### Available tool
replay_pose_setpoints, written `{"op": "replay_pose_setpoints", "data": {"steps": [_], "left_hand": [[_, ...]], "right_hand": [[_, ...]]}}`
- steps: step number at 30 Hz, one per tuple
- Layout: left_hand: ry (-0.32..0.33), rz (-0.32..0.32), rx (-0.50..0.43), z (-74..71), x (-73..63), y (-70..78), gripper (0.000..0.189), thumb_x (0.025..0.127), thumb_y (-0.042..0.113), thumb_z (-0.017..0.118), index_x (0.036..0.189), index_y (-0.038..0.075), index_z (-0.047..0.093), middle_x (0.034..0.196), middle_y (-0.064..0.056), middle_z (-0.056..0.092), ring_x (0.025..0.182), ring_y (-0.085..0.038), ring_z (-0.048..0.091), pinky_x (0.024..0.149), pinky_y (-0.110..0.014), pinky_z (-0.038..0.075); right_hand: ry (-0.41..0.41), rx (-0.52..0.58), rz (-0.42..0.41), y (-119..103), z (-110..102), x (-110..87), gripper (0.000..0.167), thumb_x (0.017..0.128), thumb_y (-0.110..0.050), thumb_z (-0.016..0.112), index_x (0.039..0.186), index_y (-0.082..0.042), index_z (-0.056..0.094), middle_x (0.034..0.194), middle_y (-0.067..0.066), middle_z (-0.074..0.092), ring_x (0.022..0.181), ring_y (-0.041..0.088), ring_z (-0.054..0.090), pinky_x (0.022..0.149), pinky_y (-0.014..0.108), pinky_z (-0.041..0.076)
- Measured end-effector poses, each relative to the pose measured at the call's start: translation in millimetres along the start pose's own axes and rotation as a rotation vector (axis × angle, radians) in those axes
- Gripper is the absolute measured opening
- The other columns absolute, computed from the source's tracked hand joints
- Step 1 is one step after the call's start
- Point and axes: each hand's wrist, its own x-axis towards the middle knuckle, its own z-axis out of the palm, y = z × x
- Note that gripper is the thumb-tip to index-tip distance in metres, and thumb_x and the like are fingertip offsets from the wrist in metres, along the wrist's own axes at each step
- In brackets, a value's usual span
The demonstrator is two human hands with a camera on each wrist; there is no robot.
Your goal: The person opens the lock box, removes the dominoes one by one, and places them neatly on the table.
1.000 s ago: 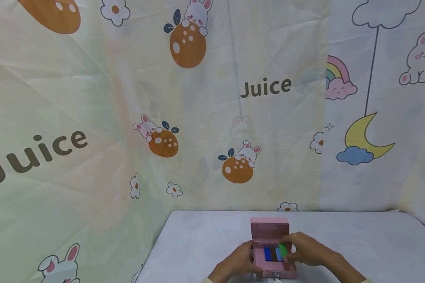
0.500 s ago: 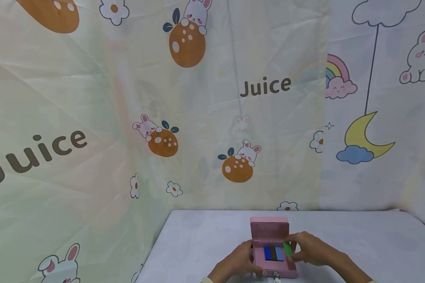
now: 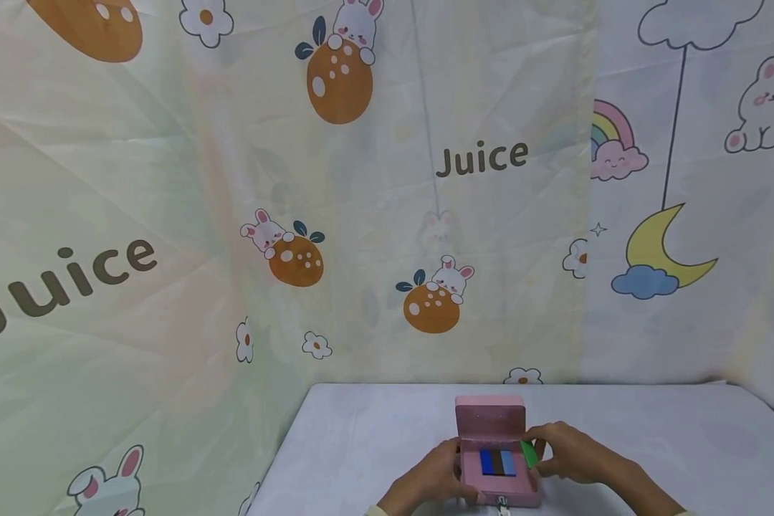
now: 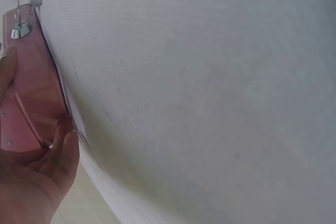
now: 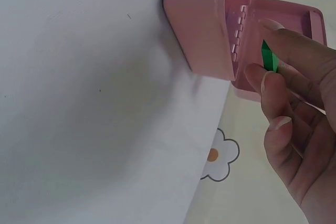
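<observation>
A pink metal cash box [image 3: 516, 497] stands on the table, its lid [image 3: 490, 421] raised at the back. Inside lie side by side a dark blue piece [image 3: 486, 463], a brown piece [image 3: 497, 463] and a light blue piece [image 3: 508, 463]. My left hand [image 3: 433, 474] grips the box's left side, thumb at the front corner. Over the right rim, my right hand [image 3: 570, 454] pinches a flat green piece [image 3: 529, 454] between thumb and fingers. In the right wrist view only part of that green piece [image 5: 269, 58] shows. Its kind cannot be told.
A key [image 3: 503, 509] hangs from the lock on the box's front; the left wrist view shows the lock [image 4: 21, 30] close up. The white-covered table [image 3: 368, 430] spreads around the box. Behind it hangs a printed cloth [image 3: 361, 165] with bunnies and fruit.
My right hand has moved right with the green piece, from beside the light blue piece inside the box to the right rim. The left hand has stayed on the box.
</observation>
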Motion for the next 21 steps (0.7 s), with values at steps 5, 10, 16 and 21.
{"op": "replay_pose_setpoints", "data": {"steps": [5, 10, 16, 21], "left_hand": [[0.006, -0.006, 0.02, -0.2, -0.2, 0.4, 0.083, 0.07, 0.011, 0.09, 0.142, 0.023, 0.049, 0.128, 0.008, 0.062, 0.107, 0.001, 0.061, 0.089, -0.02, 0.052], [0.004, -0.014, 0.019, -0.7, 0.3, 0.2, 0.083, 0.071, 0.011, 0.09, 0.142, 0.023, 0.049, 0.129, 0.009, 0.062, 0.106, 0.001, 0.061, 0.088, -0.02, 0.052], [0.002, -0.019, 0.021, -0.4, 1.2, -1.9, 0.083, 0.071, 0.011, 0.09, 0.142, 0.022, 0.049, 0.128, 0.009, 0.062, 0.103, 0.002, 0.06, 0.086, -0.019, 0.053], [-0.001, -0.016, 0.029, -0.3, 1.6, -2.4, 0.083, 0.071, 0.012, 0.09, 0.142, 0.023, 0.049, 0.128, 0.01, 0.061, 0.103, 0.003, 0.06, 0.086, -0.019, 0.053]], "right_hand": [[0.005, 0.005, 0.032, 1.7, 0.7, 0.2, 0.045, 0.076, -0.007, 0.085, 0.118, -0.001, 0.07, 0.084, 0.0, 0.065, 0.076, 0.022, 0.059, 0.062, 0.034, 0.056], [0.017, -0.011, 0.049, 5.3, 1.4, 1.2, 0.042, 0.076, -0.005, 0.084, 0.115, -0.001, 0.07, 0.083, -0.001, 0.065, 0.076, 0.021, 0.058, 0.063, 0.033, 0.055], [0.028, -0.033, 0.09, 7.9, 2.2, 1.8, 0.039, 0.076, -0.004, 0.084, 0.113, -0.003, 0.071, 0.083, 0.0, 0.064, 0.076, 0.02, 0.057, 0.063, 0.031, 0.053], [0.031, -0.047, 0.102, 9.9, 2.9, 2.0, 0.039, 0.075, -0.005, 0.085, 0.111, -0.005, 0.071, 0.082, -0.001, 0.064, 0.076, 0.018, 0.056, 0.063, 0.031, 0.051]]}}
